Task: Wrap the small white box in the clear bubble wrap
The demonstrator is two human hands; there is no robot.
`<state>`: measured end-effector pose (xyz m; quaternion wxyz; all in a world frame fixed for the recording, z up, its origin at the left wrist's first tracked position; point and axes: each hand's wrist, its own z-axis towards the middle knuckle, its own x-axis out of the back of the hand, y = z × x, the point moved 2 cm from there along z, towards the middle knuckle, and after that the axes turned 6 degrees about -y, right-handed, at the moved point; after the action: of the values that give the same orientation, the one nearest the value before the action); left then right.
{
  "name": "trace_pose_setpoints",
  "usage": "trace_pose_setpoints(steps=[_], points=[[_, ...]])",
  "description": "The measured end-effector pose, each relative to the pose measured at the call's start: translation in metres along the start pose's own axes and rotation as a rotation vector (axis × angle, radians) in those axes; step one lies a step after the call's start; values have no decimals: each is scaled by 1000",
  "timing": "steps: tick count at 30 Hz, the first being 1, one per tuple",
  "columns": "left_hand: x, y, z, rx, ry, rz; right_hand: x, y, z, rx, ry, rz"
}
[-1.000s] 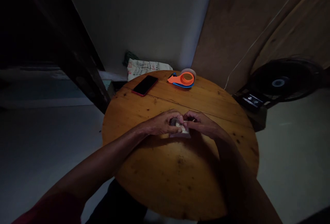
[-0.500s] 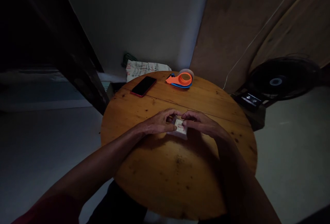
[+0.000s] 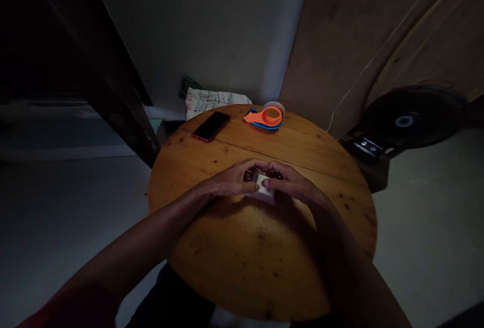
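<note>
Both my hands are around a small white box-shaped packet [image 3: 267,195] over the middle of the round wooden table [image 3: 260,257]. My left hand [image 3: 236,179] grips it from the left, thumb on its top. From the right, my right hand [image 3: 290,181] curls over it, thumb pressed on the top face. The fingertips of both hands meet at the packet's far side, where its surface is hidden. Dim light leaves any print on it unreadable, and its exact kind does not show.
Near the table's far edge lie a phone with a red edge [image 3: 210,126] and an orange-and-blue tape dispenser [image 3: 264,117]. Behind the table is a printed white sack [image 3: 217,100]. A black fan [image 3: 404,120] stands to the right.
My right thumb has slid slightly left across the packet's top, and the right fingers have closed in toward the left fingertips. My left hand stays put.
</note>
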<state>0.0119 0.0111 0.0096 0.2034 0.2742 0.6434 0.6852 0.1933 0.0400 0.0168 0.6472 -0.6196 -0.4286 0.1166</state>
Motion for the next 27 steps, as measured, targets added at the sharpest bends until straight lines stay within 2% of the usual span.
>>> trace_pose_setpoints(steps=[5,9,14,21,27], points=[[1,1,-1,7,3,-20,5,-9,-4,-48,100,99],[5,-5,0,30,66,-27,12,-12,-8,-53,140,84],[7,-9,0,43,78,-22,18,-11,-14,-55,110,65],[8,-9,0,49,77,-39,15,-16,-13,-77,87,49],[8,-6,0,72,61,1,13,-15,-12,-46,-37,-16]])
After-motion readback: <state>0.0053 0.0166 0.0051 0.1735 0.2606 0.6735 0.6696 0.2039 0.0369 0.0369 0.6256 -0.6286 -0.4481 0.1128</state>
